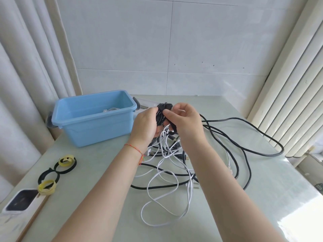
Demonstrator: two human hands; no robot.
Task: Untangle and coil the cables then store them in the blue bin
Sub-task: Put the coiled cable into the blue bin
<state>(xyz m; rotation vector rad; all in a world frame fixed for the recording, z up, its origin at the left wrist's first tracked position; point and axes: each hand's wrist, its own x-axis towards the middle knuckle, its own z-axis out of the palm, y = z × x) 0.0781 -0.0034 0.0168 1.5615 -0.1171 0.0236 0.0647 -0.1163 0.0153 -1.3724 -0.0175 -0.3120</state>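
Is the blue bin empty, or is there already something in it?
Not empty. A pale coiled cable shows low inside the blue bin, near its front wall. Whether more lies beneath cannot be told.

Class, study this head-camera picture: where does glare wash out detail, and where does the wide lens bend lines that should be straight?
Head view: daylight from the right throws glare on the table at its lower right corner, bleaching the surface there; the blinds and the curtain bow toward the frame edges, a wide-angle effect; the blue bin and the hands at centre look sharp and evenly lit.
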